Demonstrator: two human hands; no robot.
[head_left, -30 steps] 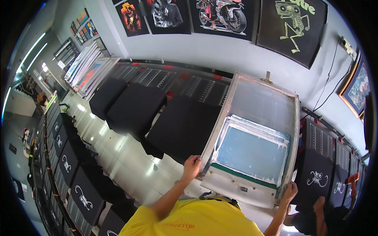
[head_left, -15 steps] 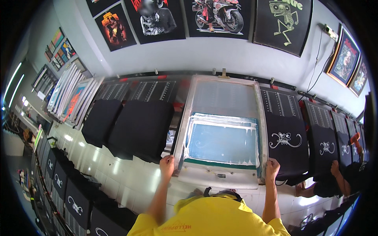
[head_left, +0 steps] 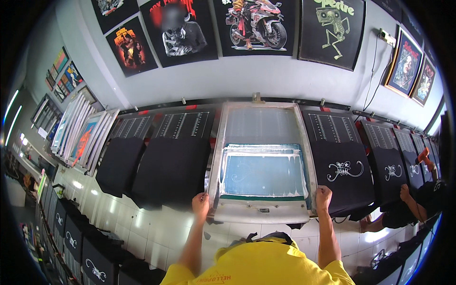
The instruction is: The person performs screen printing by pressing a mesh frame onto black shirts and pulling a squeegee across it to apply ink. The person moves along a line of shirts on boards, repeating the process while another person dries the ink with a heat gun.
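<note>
A framed printing screen point(head_left: 260, 124) lies in front of me, with a bluish panel point(head_left: 263, 173) in its near half. White ink is smeared along the panel's edges. My left hand point(head_left: 200, 204) is closed on the frame's near left corner. At the near right side, my right hand point(head_left: 323, 197) grips the frame's other rail. A bit of black cloth shows below the screen's near edge; whatever else lies underneath is hidden. Plain black shirts point(head_left: 171, 173) lie on boards to the left, and a black shirt with a white ornamental print point(head_left: 346, 172) lies to the right.
Several boards with printed black shirts point(head_left: 393, 173) continue rightward, beside a person's hand point(head_left: 404, 193) and an orange tool point(head_left: 426, 159). Stacked screens point(head_left: 85, 135) lean at the left. Another row of printed shirts point(head_left: 95, 268) stands lower left. A rail point(head_left: 184, 102) runs along the wall.
The screen's near end has come down, closing much of the gap beside the left board. Both hands moved with it and keep hold. My view has tilted up slightly.
</note>
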